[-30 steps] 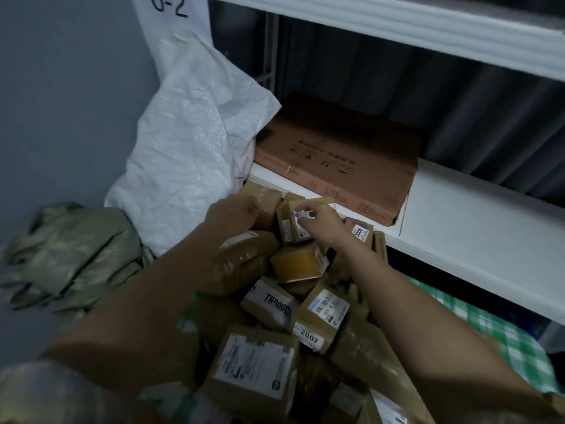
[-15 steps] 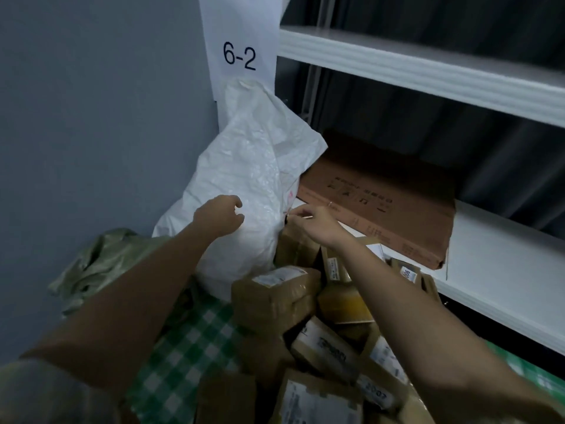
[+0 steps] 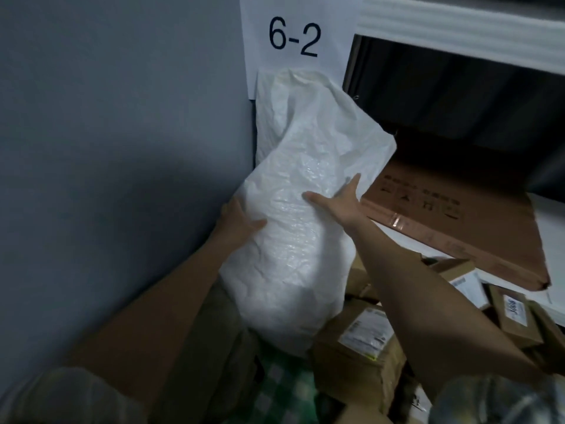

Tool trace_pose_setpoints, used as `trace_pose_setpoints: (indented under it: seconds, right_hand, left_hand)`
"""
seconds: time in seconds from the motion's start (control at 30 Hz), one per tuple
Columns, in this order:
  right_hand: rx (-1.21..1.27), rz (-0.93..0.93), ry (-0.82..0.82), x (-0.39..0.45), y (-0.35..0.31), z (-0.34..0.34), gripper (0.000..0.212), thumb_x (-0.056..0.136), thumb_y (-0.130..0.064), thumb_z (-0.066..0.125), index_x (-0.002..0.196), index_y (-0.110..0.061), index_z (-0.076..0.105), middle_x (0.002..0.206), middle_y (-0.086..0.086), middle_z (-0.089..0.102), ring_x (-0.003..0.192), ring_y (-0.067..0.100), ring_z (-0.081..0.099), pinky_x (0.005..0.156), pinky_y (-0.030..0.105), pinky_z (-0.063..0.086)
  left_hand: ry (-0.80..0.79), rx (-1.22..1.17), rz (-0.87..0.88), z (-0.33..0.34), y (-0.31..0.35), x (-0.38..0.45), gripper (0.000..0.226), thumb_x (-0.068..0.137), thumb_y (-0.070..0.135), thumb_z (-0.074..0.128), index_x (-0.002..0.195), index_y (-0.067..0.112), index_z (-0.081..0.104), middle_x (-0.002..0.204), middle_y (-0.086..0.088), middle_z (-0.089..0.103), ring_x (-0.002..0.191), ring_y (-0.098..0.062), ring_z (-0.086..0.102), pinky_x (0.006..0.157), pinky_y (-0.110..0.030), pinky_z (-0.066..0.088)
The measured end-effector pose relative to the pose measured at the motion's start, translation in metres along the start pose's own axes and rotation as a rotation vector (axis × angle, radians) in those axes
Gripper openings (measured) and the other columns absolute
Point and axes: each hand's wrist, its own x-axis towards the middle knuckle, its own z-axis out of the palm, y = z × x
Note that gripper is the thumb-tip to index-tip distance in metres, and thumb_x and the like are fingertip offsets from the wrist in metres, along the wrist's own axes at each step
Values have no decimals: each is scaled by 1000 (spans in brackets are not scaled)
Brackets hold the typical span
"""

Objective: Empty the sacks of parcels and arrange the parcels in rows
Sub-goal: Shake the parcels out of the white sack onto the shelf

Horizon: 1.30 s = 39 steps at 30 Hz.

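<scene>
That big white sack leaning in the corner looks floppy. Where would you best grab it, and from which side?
Probably by its bulging middle, one hand on each side. The white sack stands tall and leans against the wall, its loose top crumpled, so the full part gives firmer purchase. The left hand and right hand already press its flanks from the front, fingers spread.

White sack (image 3: 293, 240), brown parcels (image 3: 360, 350) (green-checked cloth (image 3: 284, 384) beneath)

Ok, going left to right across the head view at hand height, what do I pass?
Grey wall → left hand on the white sack's side → white sack → right hand flat on the sack → brown cardboard sheet on the white shelf.
</scene>
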Motion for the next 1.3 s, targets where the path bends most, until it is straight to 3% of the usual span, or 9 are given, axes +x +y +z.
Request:
trace_pose_setpoints:
  seconds: [0.07, 0.17, 0.23, 0.37, 0.53, 0.67, 0.8, 0.9, 1.3]
  right_hand:
    - [-30, 58, -1, 7, 2, 10, 133, 61, -54, 85, 153, -19, -3, 157, 9, 27, 141, 36, 31, 114, 52, 31]
    - [-187, 19, 96, 5, 7, 17, 73, 71, -46, 79, 127, -18, 42, 118, -3, 56, 113, 27, 57, 100, 50, 46]
    - [-233, -23, 116, -1, 9, 17, 52, 80, -41, 74, 121, -17, 52, 110, -8, 57, 106, 23, 59, 97, 49, 49]
    - [-226, -142, 61, -16, 7, 15, 15, 88, -32, 66, 96, -19, 64, 90, 3, 71, 82, 25, 68, 77, 47, 57]
    - [-380, -281, 76, -34, -5, 14, 28, 91, -36, 65, 100, -9, 69, 91, 8, 72, 84, 24, 66, 73, 36, 51]
    - [-391, -372, 116, -45, -11, 16, 34, 91, -35, 66, 86, -1, 67, 81, 12, 70, 77, 27, 65, 64, 34, 46]
    - [-365, -431, 142, -58, -24, 20, 34, 93, -32, 64, 82, 1, 62, 81, 13, 66, 75, 26, 61, 61, 31, 38]
    - [-345, -499, 150, -67, -31, 19, 33, 94, -28, 62, 83, 3, 61, 83, 14, 65, 79, 27, 61, 67, 37, 46]
    - [-226, -663, 292, -106, -78, -15, 27, 94, -18, 62, 78, 4, 58, 78, 13, 62, 75, 25, 59, 68, 36, 46]
  left_hand:
    - [-20, -30, 32, 3, -4, 11, 102, 82, 38, 72, 152, 3, 7, 157, -16, 15, 145, -28, 17, 118, -36, 18]
    - [-33, -42, 51, 8, -8, 26, 111, 75, 47, 76, 152, 4, 9, 157, -13, 20, 144, -27, 23, 117, -37, 21]
    - [-36, 77, 28, 8, -8, 29, 105, 75, 50, 75, 152, 7, 16, 154, -14, 25, 141, -30, 27, 114, -35, 24]
    - [-35, 205, 43, 4, -7, 28, 79, 82, 47, 69, 144, 12, 35, 145, -19, 34, 133, -38, 33, 108, -39, 27]
    - [53, 166, 99, 1, -9, 26, 29, 90, 35, 60, 95, 9, 48, 110, -20, 53, 101, -40, 54, 85, -46, 47]
    - [124, 119, 169, -8, -9, 26, 40, 94, 19, 55, 64, 19, 29, 79, -20, 51, 80, -39, 55, 72, -47, 47]
    - [207, -32, 186, -17, -8, 23, 41, 92, 9, 56, 61, 17, 29, 65, -10, 43, 67, -27, 45, 63, -42, 39]
    - [257, -155, 158, -21, -4, 17, 41, 92, 8, 56, 61, 17, 31, 60, -3, 39, 66, -22, 43, 61, -35, 34]
    - [404, -318, 251, -55, 60, -13, 40, 91, 12, 58, 59, 20, 34, 71, -13, 49, 65, -33, 51, 65, -43, 48]
